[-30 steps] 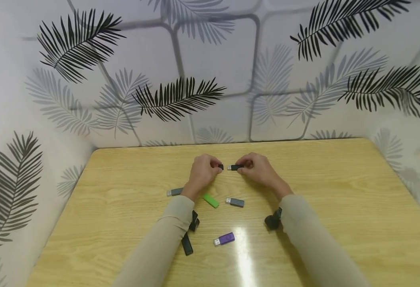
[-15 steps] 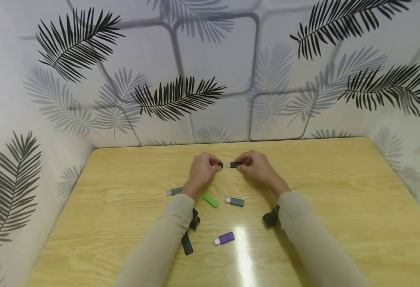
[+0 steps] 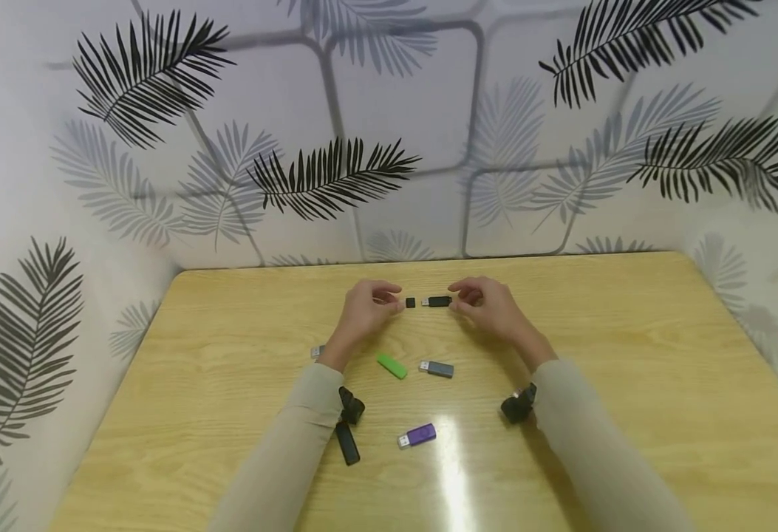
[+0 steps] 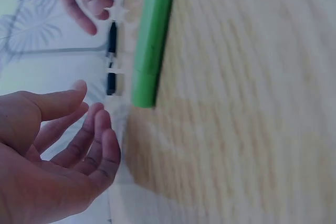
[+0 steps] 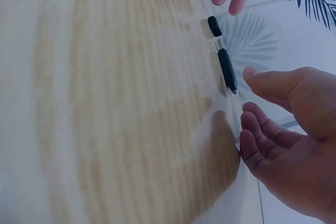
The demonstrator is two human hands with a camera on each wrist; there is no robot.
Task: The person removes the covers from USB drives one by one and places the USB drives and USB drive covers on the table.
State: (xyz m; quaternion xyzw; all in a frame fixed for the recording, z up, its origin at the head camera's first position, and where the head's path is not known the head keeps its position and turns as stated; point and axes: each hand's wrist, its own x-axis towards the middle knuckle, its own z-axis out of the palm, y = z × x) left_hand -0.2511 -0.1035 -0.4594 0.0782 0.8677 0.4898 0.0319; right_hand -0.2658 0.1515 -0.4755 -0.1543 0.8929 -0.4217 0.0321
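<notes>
A black USB stick point(image 3: 438, 301) lies near the back of the table, its metal plug pointing left. Just left of that plug is its small black cap point(image 3: 411, 302), apart from it. My left hand point(image 3: 369, 307) is beside the cap with thumb and fingers spread and nothing between them. On the other side, my right hand point(image 3: 488, 307) hovers at the stick's right end, fingers loosely bent and holding nothing. The right wrist view shows the black stick point(image 5: 227, 71) and cap point(image 5: 214, 26) lying in line, with a gap from the right thumb and fingertips.
Nearer on the wooden table point(image 3: 595, 332) lie a green USB stick point(image 3: 391, 366), a grey one point(image 3: 437, 369) and a purple one point(image 3: 417, 436). Another grey stick point(image 3: 318, 352) is partly hidden by the left wrist. A black stick point(image 3: 347, 444) lies beside the left sleeve.
Both hands have let go: the left of the black cap, the right of the black USB stick. The hands have moved slightly apart, leaving both pieces on the table.
</notes>
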